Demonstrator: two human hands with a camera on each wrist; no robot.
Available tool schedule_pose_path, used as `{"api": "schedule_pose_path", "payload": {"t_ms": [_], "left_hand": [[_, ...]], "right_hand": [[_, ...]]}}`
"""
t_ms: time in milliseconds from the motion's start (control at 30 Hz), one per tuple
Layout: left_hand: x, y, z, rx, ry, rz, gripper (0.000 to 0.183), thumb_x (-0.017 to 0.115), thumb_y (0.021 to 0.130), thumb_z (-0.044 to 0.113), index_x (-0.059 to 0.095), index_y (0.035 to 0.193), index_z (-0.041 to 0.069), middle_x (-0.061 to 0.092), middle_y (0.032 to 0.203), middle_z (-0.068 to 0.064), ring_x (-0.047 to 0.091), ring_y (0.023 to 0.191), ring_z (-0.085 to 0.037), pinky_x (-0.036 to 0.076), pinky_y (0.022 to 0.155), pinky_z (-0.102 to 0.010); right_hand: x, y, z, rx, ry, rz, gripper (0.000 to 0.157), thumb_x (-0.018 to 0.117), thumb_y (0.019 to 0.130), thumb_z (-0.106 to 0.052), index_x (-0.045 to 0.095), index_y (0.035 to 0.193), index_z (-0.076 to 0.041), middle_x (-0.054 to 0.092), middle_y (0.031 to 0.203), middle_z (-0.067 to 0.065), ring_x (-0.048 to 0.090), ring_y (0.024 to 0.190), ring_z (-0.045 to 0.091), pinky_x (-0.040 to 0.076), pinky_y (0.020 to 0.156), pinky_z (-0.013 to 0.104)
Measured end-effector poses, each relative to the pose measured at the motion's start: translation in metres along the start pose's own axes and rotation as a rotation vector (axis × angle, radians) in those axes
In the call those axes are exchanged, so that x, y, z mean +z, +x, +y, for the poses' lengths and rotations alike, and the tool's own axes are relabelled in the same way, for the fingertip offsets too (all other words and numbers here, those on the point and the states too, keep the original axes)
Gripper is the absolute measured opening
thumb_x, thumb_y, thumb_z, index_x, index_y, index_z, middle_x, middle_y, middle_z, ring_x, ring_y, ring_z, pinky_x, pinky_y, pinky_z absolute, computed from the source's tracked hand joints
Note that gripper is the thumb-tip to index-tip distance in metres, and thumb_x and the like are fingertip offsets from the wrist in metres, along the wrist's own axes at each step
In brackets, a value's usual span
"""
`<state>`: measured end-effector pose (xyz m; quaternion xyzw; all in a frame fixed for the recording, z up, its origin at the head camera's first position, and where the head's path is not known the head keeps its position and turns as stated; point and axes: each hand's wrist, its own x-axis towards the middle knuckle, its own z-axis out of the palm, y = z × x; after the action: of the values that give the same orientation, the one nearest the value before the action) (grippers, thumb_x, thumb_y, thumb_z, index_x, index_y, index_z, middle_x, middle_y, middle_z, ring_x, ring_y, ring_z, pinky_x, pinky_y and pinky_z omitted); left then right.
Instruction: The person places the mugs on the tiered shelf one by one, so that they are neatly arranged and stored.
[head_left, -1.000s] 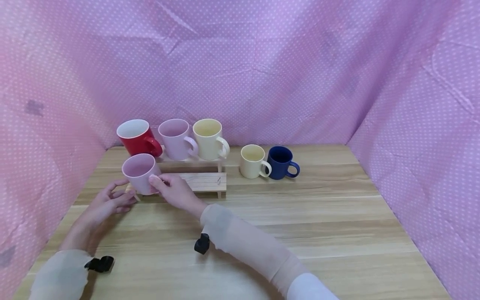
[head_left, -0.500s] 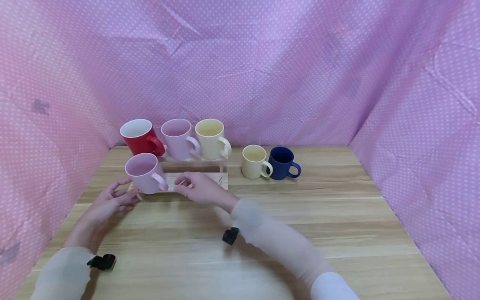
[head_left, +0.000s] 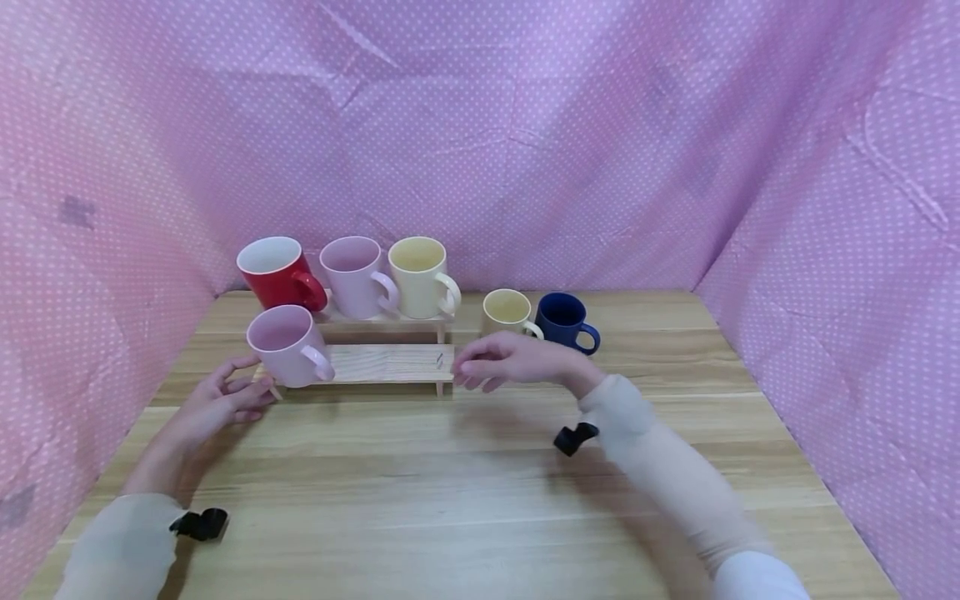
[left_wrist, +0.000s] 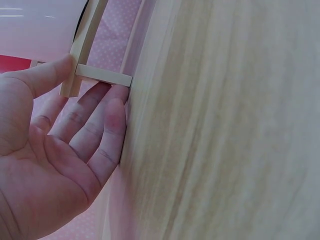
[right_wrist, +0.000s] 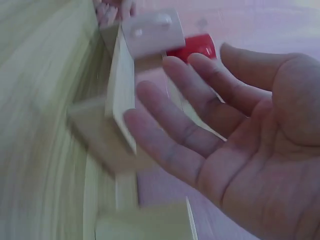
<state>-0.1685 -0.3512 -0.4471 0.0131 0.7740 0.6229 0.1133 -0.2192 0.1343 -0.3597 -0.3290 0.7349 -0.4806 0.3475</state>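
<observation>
At the left end of a two-tier wooden rack (head_left: 390, 363), my left hand (head_left: 217, 407) grips the lower tier's corner. In the left wrist view its thumb touches the board's end while the fingers (left_wrist: 92, 120) reach behind the short leg. A pink mug (head_left: 288, 358) stands on that lower tier, handle to the right. My right hand (head_left: 517, 360) holds nothing, its fingers loosely bent, between the rack's right end and a small yellow mug (head_left: 504, 310), partly covering that mug in the head view. Beside the yellow mug is a dark blue mug (head_left: 557, 329).
On the upper tier stand a red mug (head_left: 273, 279) with a white inside, another pink mug (head_left: 352, 283) and a larger yellow mug (head_left: 416, 283). Pink dotted cloth (head_left: 480, 150) hangs behind and at both sides of the wooden table (head_left: 420, 500).
My right hand has let go of the pink mug's handle and moved right, over to the small yellow mug. The pink mug stays on the lower tier; my left hand keeps its place.
</observation>
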Motion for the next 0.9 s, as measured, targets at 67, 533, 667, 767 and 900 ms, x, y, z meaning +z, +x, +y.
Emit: {"api": "schedule_pose_path", "payload": {"t_ms": [67, 533, 667, 767, 900], "left_hand": [[0.0, 0.0, -0.001, -0.001, 0.013, -0.003, 0.034, 0.06, 0.104, 0.021, 0.043, 0.131, 0.033, 0.073, 0.105, 0.01, 0.072, 0.095, -0.011, 0.06, 0.077, -0.029], [-0.003, 0.001, 0.0, -0.01, 0.033, 0.001, 0.037, 0.061, 0.104, 0.021, 0.043, 0.133, 0.035, 0.073, 0.107, 0.009, 0.072, 0.096, -0.01, 0.06, 0.078, -0.029], [-0.004, 0.002, 0.002, -0.004, 0.032, -0.001, 0.037, 0.061, 0.104, 0.021, 0.044, 0.134, 0.035, 0.074, 0.109, 0.007, 0.072, 0.097, -0.011, 0.06, 0.078, -0.029], [-0.003, 0.002, 0.001, -0.002, 0.034, -0.003, 0.037, 0.061, 0.104, 0.022, 0.043, 0.134, 0.034, 0.074, 0.108, 0.007, 0.072, 0.097, -0.011, 0.06, 0.079, -0.03], [-0.002, 0.001, -0.002, -0.002, 0.004, -0.005, 0.036, 0.061, 0.104, 0.02, 0.044, 0.133, 0.034, 0.074, 0.106, 0.009, 0.072, 0.096, -0.011, 0.06, 0.078, -0.029]], "right_hand": [[-0.011, -0.016, 0.006, -0.018, 0.007, 0.072, 0.032, 0.055, 0.107, -0.022, 0.063, 0.128, 0.001, 0.069, 0.12, 0.014, 0.065, 0.113, 0.033, 0.052, 0.096, 0.056], [-0.054, -0.102, 0.072, -0.155, -0.076, 0.823, 0.036, 0.053, 0.107, -0.011, 0.052, 0.134, 0.012, 0.06, 0.125, 0.033, 0.065, 0.105, 0.016, 0.056, 0.085, 0.024], [-0.062, -0.112, 0.091, -0.07, -0.17, 0.895, 0.04, 0.055, 0.107, -0.018, 0.052, 0.14, 0.005, 0.057, 0.133, 0.028, 0.056, 0.117, 0.021, 0.048, 0.092, 0.019], [-0.065, -0.116, 0.104, 0.022, -0.176, 0.863, 0.047, 0.054, 0.107, -0.023, 0.046, 0.146, 0.003, 0.053, 0.14, 0.027, 0.053, 0.126, 0.033, 0.046, 0.1, 0.03], [-0.065, -0.117, 0.121, 0.099, -0.11, 0.781, 0.054, 0.052, 0.108, -0.026, 0.038, 0.151, 0.003, 0.047, 0.146, 0.027, 0.049, 0.131, 0.042, 0.043, 0.107, 0.047]]}}
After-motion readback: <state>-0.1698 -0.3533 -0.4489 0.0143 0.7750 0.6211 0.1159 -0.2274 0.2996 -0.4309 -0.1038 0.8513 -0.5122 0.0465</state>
